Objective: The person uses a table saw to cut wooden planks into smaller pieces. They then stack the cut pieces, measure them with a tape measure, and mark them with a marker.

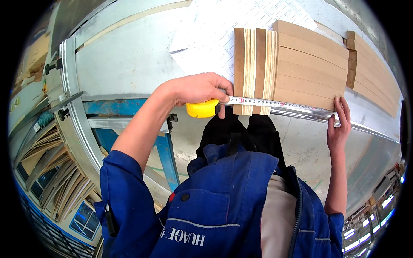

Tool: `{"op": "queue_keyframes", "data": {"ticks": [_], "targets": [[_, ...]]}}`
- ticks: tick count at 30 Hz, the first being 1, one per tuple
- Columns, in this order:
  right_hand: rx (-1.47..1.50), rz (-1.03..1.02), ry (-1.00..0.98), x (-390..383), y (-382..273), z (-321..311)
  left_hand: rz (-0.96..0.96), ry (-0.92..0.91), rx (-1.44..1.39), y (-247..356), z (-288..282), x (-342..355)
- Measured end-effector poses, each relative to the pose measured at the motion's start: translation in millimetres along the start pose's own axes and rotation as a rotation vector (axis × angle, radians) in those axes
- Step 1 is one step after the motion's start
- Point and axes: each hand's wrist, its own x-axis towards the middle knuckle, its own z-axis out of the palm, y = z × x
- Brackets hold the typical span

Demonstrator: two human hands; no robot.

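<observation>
My left hand (199, 89) is closed around a yellow tape measure (201, 109) at the near edge of the table. Its white blade (275, 103) is pulled out to the right, lying along the near edge of a row of brown boards (309, 66). At the right end of that row, my right hand (340, 129) pinches the blade's end against the board corner, its fingertips partly hiding it. Between my hands, several narrow strips with pale layered plywood edges (249, 69) stand side by side, touching the boards' left ends; the blade crosses them.
Printed paper sheets (215, 38) lie under and behind the strips on the pale metal table (124, 56). Another stack of brown boards (374, 69) is at the far right. A metal rail (71, 77) with black knobs borders the left side. Curved thin panels (69, 185) lean at lower left.
</observation>
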Motion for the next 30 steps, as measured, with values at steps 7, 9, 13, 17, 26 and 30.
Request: {"op": "queue_keyframes", "data": {"ticks": [7, 9, 13, 17, 26, 30], "targets": [[-0.007, 0.005, 0.003, 0.4, -2.3, -0.4, 0.001, -0.019, -0.011, -2.3, -1.5, 2.2], [-0.017, 0.003, 0.007, 0.4, -2.3, -0.2, 0.008, -0.018, -0.010, -3.9, -2.4, 2.9], [-0.008, 0.010, 0.014, 0.6, -3.6, 0.6, -0.010, -0.021, 0.011, 0.9, -1.3, 0.9], [0.012, 0.026, 0.020, 0.2, -6.4, 1.7, -0.029, 0.014, 0.043, 3.5, 0.7, 0.0], [0.041, 0.024, 0.025, 1.2, -8.5, 0.9, -0.007, 0.015, 0.046, 4.4, 1.0, -2.4], [0.055, 0.023, 0.025, -0.9, -6.3, 0.6, -0.008, 0.069, 0.089, 11.5, 7.8, -7.4]]}}
